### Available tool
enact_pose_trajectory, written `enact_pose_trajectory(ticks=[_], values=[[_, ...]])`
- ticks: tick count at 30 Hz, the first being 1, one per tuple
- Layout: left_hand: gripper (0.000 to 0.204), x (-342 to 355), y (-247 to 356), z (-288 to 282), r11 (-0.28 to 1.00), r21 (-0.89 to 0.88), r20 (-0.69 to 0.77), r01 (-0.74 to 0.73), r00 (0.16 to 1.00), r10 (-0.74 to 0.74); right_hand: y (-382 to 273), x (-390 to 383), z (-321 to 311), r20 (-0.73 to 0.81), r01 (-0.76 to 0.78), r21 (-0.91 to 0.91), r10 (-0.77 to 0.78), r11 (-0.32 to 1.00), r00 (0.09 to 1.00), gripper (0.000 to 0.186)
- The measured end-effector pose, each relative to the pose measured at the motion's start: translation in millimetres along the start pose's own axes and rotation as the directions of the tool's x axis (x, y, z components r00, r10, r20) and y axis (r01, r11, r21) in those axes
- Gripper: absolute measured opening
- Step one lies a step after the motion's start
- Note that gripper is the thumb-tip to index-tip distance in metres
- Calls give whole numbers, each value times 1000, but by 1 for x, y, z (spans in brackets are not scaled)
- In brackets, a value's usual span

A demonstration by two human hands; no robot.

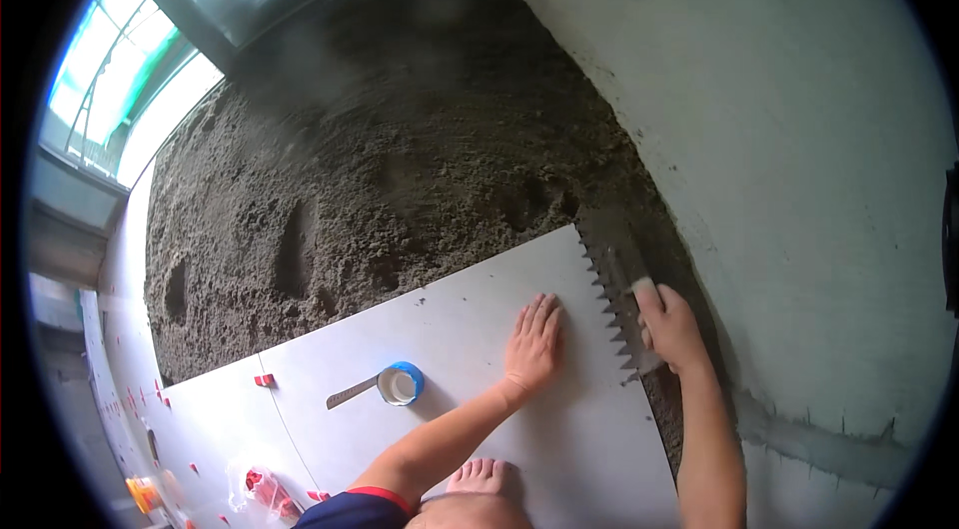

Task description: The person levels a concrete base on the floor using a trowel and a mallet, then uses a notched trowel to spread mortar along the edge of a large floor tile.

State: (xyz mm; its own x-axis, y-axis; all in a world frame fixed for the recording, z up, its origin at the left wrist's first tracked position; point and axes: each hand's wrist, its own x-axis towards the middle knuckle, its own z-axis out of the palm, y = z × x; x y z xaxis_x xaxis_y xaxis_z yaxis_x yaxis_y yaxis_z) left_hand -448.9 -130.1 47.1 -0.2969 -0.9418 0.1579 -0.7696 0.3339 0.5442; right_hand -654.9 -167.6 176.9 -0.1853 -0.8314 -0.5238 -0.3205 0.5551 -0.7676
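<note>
My right hand (673,331) is wrapped around the pale handle of a notched trowel (627,314). The trowel's toothed edge faces left, along the right edge of a large white floor tile (470,329). Between that tile and the wall runs a narrow strip of dark mortar, with the trowel over it. My left hand (534,344) lies flat on the tile, fingers stretched out and holding nothing. On the tile left of it sit a round blue-rimmed item (400,384), like a tape roll or small tub, and a thin metal strip (352,393).
Rough grey mortar (370,159) spreads beyond the tile's far edge. A pale wall (799,179) bounds the right side. Red levelling wedges (264,380) sit along the tile joints, and a clear bag of red pieces (268,494) lies at lower left. My bare foot (478,474) rests on the tile.
</note>
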Motion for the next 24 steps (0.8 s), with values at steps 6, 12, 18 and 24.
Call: enact_pose_trajectory(ticks=[6,12,18,24], values=[[52,-2,-9,5,994,-111,39,17,999,-13,-80,74,55,184,3,17,-6,1000,983,36],[56,-5,-16,6,988,-151,84,7,996,6,-104,163,140,100,-82,104,72,991,992,33],[56,-10,-17,12,995,-98,76,9,997,-2,-94,181,145,104,-30,200,10,979,994,41],[60,-7,-18,16,979,-184,111,83,992,-63,-84,137,121,44,131,298,-151,946,988,38]])
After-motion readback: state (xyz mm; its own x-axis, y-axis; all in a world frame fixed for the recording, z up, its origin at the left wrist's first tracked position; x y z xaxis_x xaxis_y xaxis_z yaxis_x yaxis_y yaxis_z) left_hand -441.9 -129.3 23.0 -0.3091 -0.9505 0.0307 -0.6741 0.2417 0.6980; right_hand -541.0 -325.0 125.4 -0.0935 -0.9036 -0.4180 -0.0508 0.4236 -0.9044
